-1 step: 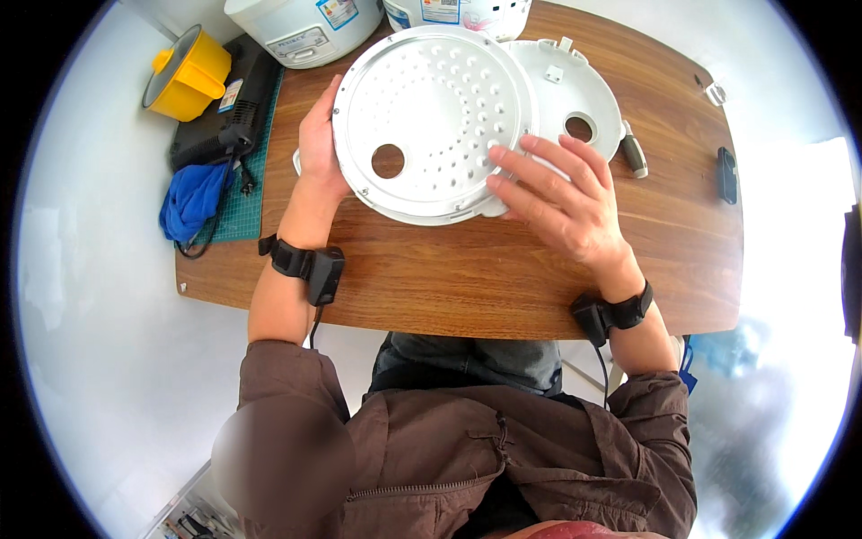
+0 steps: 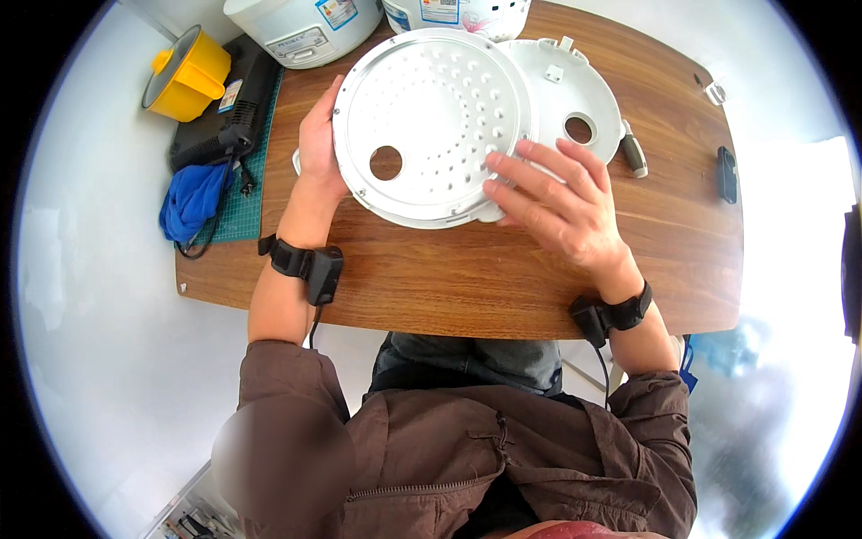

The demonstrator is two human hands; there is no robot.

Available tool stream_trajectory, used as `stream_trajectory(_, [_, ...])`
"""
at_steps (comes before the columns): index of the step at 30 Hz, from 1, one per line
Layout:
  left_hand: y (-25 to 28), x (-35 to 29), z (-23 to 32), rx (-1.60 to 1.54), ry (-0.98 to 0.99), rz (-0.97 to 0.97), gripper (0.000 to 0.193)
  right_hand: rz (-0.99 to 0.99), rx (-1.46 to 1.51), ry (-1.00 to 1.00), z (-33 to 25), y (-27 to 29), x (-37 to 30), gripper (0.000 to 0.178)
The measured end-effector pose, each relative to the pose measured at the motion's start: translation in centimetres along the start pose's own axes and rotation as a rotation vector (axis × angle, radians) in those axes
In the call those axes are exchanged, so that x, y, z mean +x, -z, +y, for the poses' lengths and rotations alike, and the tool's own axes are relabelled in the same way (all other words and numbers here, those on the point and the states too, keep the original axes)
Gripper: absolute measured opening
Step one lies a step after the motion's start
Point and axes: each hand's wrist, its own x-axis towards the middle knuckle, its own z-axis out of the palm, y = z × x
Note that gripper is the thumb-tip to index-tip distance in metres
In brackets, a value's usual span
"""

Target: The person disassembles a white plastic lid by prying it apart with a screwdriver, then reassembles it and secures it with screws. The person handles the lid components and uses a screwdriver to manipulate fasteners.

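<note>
A round silvery rice cooker lid (image 2: 422, 99), its dimpled metal face toward me, is held tilted above the table. It has one round hole low on its left and small fasteners around the rim. My left hand (image 2: 321, 148) is closed on the lid's left edge; its fingers pass out of sight behind the lid. My right hand (image 2: 561, 202) has its fingers stretched and apart, the tips touching the lid's lower right rim. Partly behind the lid, a white round plastic cover (image 2: 588, 85) with a hole and hinge tabs lies on the table.
A grey-handled tool (image 2: 635, 154) lies right of the cover on the wooden table (image 2: 431, 287). Two rice cookers (image 2: 314, 31) stand at the back. On the left are a yellow container (image 2: 199, 76), a black case (image 2: 202, 135), a blue cloth (image 2: 191, 198) and a green mat (image 2: 242, 216).
The lid has shifted very slightly toward me and tilted a little. My right hand has slid slightly left and down with its rim. My left hand keeps its grip.
</note>
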Motion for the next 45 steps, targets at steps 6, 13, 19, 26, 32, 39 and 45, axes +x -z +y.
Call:
stream_trajectory(6, [0.1,0.4,0.1,0.098,0.053,0.141,0.048,0.054,-0.01,0.096,-1.1,-0.4,0.2,0.029])
stream_trajectory(13, [0.0,0.3,1.1,0.091,0.012,0.14,0.046,-0.03,0.065,0.007,-1.1,-1.5,-0.2,0.041])
stream_trajectory(19, [-0.4,0.2,0.9,0.006,-0.022,0.036,0.047,-0.069,0.074,-0.11,-1.7,-1.1,0.2,0.045])
stream_trajectory(26, [-6.6,-0.8,1.3,-0.029,-0.026,-0.024,0.059,0.191,0.015,-0.199,-0.7,-1.8,0.1,0.036])
stream_trajectory(32, [-12.7,2.8,0.3,0.944,-0.394,-0.291,0.027,0.519,0.386,-0.868,1.0,-0.7,-2.3,0.02])
stream_trajectory(39, [-7.4,6.7,-4.9,1.426,-0.71,0.112,0.039,0.668,0.998,-1.103,3.9,-1.3,-1.8,0.02])
stream_trajectory(45, [-2.2,6.4,-9.2,1.42,-0.431,0.089,0.07,0.762,1.064,-1.307,4.8,0.3,-1.7,0.023])
